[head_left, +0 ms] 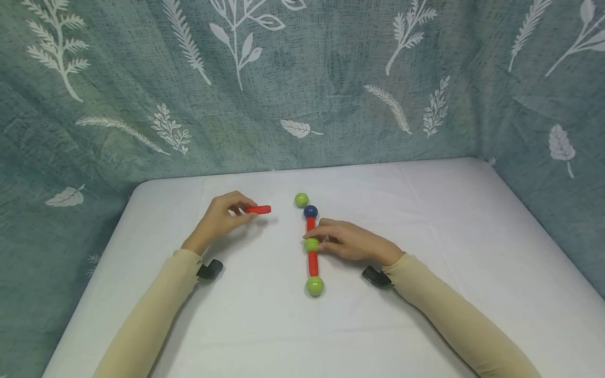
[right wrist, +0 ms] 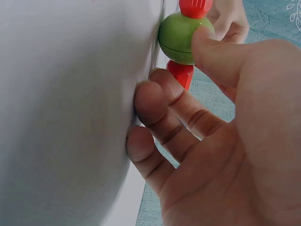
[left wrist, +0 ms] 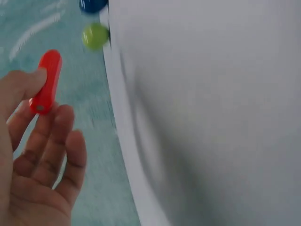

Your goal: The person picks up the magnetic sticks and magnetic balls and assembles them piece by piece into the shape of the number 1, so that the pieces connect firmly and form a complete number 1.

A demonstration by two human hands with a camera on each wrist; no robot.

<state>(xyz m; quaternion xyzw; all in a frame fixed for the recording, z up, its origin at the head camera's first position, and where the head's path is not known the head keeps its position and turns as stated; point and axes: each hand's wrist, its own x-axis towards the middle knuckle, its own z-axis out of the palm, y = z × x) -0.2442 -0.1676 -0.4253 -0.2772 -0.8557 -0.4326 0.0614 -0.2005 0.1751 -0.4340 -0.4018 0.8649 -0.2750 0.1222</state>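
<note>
In the head view, my left hand (head_left: 219, 218) pinches a loose red rod (head_left: 260, 209) above the table, left of a line of joined pieces. The left wrist view shows thumb and fingers on that rod (left wrist: 46, 84). The line runs from a blue ball (head_left: 310, 211) through a red rod (head_left: 310, 224), a middle green ball (head_left: 311, 245) and another red rod (head_left: 313, 264) to a near green ball (head_left: 314, 286). My right hand (head_left: 352, 240) holds the middle ball between thumb and fingers; the right wrist view shows the thumb on this green ball (right wrist: 176, 37).
A separate green ball (head_left: 301, 199) lies just beyond the blue one. White cloth covers the table (head_left: 255, 336). A green curtain (head_left: 331, 126) with white leaf prints hangs behind it and along the sides. Dark wrist cameras (head_left: 376, 276) sit under both sleeves.
</note>
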